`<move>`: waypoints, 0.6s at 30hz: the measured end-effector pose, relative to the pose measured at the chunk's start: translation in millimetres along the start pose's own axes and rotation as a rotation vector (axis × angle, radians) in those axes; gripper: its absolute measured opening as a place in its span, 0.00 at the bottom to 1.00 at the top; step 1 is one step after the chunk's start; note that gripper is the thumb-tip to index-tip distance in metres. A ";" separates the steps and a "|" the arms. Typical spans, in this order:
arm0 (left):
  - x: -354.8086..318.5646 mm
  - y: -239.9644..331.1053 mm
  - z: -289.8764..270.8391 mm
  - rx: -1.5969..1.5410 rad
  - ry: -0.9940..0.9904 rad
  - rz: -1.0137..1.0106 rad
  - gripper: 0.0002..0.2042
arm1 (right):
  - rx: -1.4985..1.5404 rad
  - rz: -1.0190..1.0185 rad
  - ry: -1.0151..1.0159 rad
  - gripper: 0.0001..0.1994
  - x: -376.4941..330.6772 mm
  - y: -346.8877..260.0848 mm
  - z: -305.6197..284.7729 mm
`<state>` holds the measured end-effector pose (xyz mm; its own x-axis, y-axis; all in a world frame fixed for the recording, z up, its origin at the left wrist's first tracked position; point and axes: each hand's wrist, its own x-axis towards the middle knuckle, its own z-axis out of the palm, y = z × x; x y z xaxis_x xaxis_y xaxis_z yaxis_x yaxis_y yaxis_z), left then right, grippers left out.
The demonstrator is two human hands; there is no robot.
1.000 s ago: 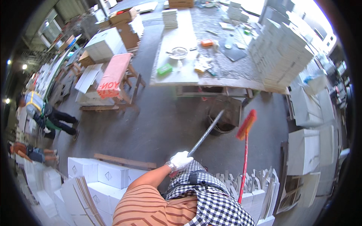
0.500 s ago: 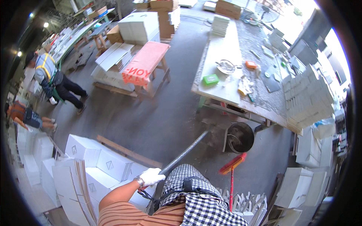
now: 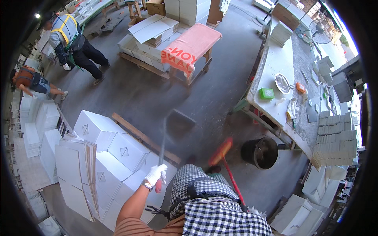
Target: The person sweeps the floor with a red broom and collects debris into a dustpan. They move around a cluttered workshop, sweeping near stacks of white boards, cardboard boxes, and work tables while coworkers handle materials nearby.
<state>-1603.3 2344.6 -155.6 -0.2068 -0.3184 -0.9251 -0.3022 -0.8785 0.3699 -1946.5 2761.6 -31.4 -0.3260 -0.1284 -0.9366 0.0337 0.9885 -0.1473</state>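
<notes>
My left hand (image 3: 156, 175), in a white glove with a watch at the wrist, is closed around the grey pole of a long-handled dustpan (image 3: 162, 143), just above its red grip end. The dustpan's dark, flat head is over the floor ahead, blurred by motion. To the right of my legs slants a broom (image 3: 232, 176) with a red handle and a blurred red-orange head. Its handle runs down toward my checked apron (image 3: 220, 216). My right hand does not show; white shapes beside the handle's lower end are too unclear to make out.
White cartons (image 3: 114, 147) and upright flat boards (image 3: 75, 173) stand close at left. A black bucket (image 3: 248, 153) sits by the long worktable (image 3: 271, 74). Ahead is a trestle with a pink cloth (image 3: 195, 45). Two people, one with a yellow harness (image 3: 65, 31), are at far left.
My left hand has swung the dustpan's pole leftward, from slanting right to nearly upright. The broom's head has moved left, away from the bucket. The view has shifted too.
</notes>
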 end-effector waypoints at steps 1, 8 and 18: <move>-2.9 -3.1 -10.6 -0.050 0.015 0.008 0.15 | -0.039 -0.052 -0.019 0.09 3.5 -20.1 -9.3; -40.5 -13.7 -41.9 -0.454 0.140 0.014 0.12 | 0.175 -0.068 -0.497 0.08 105.4 -205.0 -50.9; -85.9 -17.8 -12.8 -1.013 0.105 0.003 0.14 | -0.890 -0.820 -0.018 0.25 327.3 -385.2 46.8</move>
<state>-1568.3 2383.0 -83.8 -0.1091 -0.3080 -0.9451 0.6380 -0.7508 0.1710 -2021.9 2335.1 -296.1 0.0675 -0.7369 -0.6726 -0.8412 0.3205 -0.4356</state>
